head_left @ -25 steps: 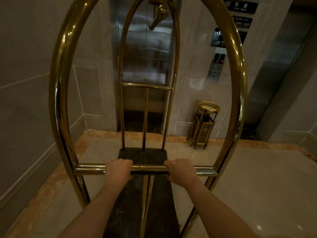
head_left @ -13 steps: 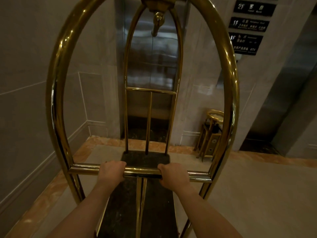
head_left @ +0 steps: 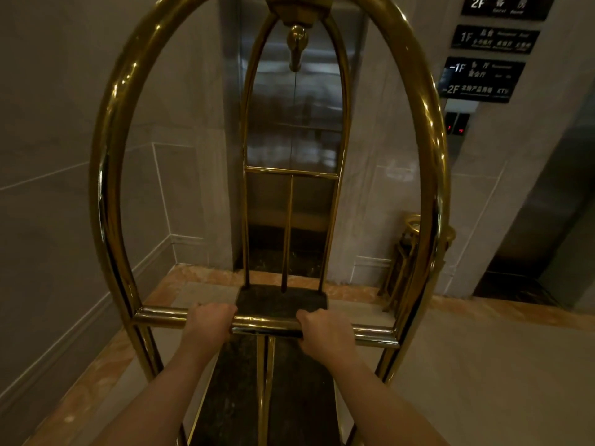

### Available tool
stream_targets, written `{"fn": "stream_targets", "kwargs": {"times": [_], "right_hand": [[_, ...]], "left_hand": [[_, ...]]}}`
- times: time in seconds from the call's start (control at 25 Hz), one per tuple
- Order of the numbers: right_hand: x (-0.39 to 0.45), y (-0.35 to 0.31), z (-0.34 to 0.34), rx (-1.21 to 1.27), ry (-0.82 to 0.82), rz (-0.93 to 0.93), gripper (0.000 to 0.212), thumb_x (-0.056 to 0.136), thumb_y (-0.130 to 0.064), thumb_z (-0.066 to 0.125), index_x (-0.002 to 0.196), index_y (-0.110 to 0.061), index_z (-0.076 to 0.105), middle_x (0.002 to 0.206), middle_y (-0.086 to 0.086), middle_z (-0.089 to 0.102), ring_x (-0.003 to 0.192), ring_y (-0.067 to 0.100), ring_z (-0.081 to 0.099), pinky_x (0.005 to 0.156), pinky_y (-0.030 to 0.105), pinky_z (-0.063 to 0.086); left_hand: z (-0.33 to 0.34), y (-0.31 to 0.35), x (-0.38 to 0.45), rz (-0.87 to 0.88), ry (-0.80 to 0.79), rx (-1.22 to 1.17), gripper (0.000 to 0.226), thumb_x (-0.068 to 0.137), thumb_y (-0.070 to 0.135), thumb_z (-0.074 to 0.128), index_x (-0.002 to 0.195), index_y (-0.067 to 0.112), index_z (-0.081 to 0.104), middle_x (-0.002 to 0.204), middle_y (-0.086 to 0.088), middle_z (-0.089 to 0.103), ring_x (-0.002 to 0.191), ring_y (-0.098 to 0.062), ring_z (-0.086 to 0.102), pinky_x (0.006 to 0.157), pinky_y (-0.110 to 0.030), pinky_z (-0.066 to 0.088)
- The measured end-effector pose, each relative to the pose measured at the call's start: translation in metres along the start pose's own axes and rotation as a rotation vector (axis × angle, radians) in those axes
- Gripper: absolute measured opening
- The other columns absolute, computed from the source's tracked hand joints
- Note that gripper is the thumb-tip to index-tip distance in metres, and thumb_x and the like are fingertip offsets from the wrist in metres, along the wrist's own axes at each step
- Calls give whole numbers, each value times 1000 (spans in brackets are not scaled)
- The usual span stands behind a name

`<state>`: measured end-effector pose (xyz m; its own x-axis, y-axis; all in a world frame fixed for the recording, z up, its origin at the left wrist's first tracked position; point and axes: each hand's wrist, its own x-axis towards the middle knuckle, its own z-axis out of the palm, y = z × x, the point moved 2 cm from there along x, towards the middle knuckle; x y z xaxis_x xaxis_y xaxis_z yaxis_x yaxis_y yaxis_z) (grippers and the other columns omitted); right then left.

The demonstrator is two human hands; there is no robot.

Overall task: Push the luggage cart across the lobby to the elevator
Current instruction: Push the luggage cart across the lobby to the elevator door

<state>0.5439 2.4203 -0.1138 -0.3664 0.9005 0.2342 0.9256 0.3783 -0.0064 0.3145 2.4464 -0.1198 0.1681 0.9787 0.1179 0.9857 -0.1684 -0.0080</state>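
Head view: both hands, left hand (head_left: 208,321) and right hand (head_left: 323,329), fingers clenched round the luggage cart (head_left: 108,175) crossbar (head_left: 267,322), cart pointing lengthwise at the elevator (head_left: 294,123).

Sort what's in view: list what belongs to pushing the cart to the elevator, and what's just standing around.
Part of the job:
- luggage cart
- its handle bar
- left hand, grip closed on the bar
- right hand, likewise
- elevator doors, shut, straight ahead

Just standing around:
- ashtray stand by the wall
- floor directory signs

Both hands — left hand (head_left: 209,320), right hand (head_left: 322,329) — grip the luggage cart (head_left: 109,175) crossbar (head_left: 267,323), facing closed elevator doors (head_left: 294,101).
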Motion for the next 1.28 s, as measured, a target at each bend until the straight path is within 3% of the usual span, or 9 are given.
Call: {"fn": "stream_targets", "kwargs": {"times": [0.24,0.36,0.68,0.96,1.12,1.28], "right_hand": [[46,13,9,-39,-16,8,21,87,-31,67,104,-22,59,81,1,66,69,20,62,57,31,42],[72,18,14,-48,-21,12,22,88,-29,66,106,-20,58,84,3,67,71,23,63,59,34,47],[138,35,29,-104,-69,42,23,87,-31,65,105,-22,55,81,1,64,67,21,58,57,31,38],[180,51,35,-142,-56,53,25,86,-29,64,108,-20,57,87,5,68,76,26,64,60,31,36],[195,61,36,-115,-66,61,24,88,-30,63,108,-21,56,88,3,66,73,22,61,60,32,40],[203,72,35,-107,-70,44,25,89,-32,62,111,-20,55,90,4,66,77,23,61,61,32,39]], "left_hand": [[8,-13,47,15,33,-15,22,81,32,66,103,31,61,98,6,66,97,-15,60,96,-39,37],[12,-24,73,23,81,-30,22,79,32,68,100,30,64,96,5,68,94,-17,62,91,-39,39],[20,-43,139,57,110,-97,18,70,26,78,85,27,68,82,4,70,80,-19,65,82,-39,45],[21,-47,186,52,96,-21,20,84,27,66,103,25,63,100,2,67,96,-20,61,86,-35,43],[24,-47,203,45,143,-13,29,74,29,78,100,25,65,94,0,69,90,-21,64,85,-39,47],[25,-41,218,21,88,44,29,83,31,66,111,26,61,110,-1,66,108,-23,57,95,-39,40]]}}
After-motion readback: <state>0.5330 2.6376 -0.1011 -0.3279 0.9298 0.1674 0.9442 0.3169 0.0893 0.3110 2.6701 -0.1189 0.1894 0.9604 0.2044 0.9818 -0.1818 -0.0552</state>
